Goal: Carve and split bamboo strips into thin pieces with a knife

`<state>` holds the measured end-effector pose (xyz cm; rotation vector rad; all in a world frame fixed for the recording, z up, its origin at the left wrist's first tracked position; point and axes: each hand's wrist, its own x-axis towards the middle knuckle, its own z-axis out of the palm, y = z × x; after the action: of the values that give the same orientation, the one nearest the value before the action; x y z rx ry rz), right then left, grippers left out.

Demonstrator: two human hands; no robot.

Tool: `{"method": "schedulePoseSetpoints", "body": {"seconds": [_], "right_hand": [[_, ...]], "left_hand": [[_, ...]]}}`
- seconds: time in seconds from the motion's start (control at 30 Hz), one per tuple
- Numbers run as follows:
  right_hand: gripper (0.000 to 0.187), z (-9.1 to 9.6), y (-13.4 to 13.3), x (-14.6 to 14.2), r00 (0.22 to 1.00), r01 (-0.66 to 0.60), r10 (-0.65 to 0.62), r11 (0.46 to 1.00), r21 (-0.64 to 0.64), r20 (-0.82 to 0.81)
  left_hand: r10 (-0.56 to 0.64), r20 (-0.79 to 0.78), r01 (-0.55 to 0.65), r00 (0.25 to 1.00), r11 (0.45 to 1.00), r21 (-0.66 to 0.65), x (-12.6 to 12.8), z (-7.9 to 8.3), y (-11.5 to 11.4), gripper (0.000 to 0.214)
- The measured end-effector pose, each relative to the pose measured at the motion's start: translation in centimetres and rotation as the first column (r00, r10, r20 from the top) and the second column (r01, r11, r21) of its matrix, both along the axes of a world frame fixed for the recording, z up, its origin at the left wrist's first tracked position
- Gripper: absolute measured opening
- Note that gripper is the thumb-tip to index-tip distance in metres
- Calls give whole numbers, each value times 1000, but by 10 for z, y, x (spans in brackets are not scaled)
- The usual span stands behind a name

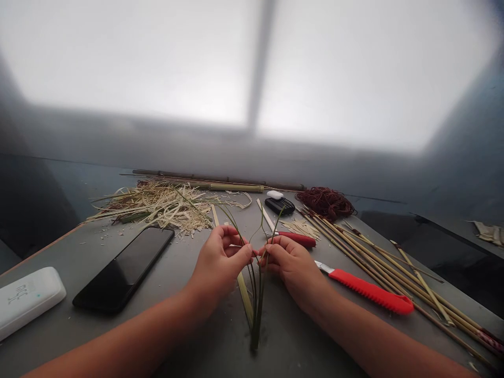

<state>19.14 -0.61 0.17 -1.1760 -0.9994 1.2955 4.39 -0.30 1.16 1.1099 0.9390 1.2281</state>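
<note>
Several thin green strips (256, 315), split from a common lower end, spread upward between my hands in the middle of the table. My left hand (220, 260) pinches some of them between thumb and fingers. My right hand (291, 265) pinches others, its fingertips almost meeting those of the left. The strips' upper ends curve out above the fingers. Under my left hand lies a flat pale-green strip (244, 298). Close to my right hand are a knife with a dark red handle (301, 239) and a tool with a bright red ribbed handle (372, 290).
A black phone (124, 270) and a white case (31, 299) lie at left. Behind them is a heap of pale shavings (169, 207). Thin canes (378, 257) stretch along the right, below brown cord (326, 202). Bamboo poles (236, 187) line the back.
</note>
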Motion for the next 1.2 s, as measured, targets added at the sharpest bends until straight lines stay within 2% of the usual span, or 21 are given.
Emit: {"method": "schedulePoseSetpoints", "body": {"seconds": [0.17, 0.37, 0.67, 1.2], "right_hand": [[7, -2, 7, 6, 984, 97, -103, 994, -43, -144], [9, 2, 11, 10, 944, 176, -205, 976, -130, -258], [16, 11, 10, 11, 919, 232, -262, 963, -134, -295], [19, 8, 14, 15, 882, 317, -330, 944, -94, -337]], "left_hand": [[85, 147, -73, 986, 994, -83, -3, 8, 0, 31], [180, 153, -154, 972, 974, -166, -8, 11, 6, 22], [257, 194, -203, 947, 944, -259, -10, 11, 13, 24], [353, 263, -285, 898, 922, -264, -16, 10, 19, 26]]}}
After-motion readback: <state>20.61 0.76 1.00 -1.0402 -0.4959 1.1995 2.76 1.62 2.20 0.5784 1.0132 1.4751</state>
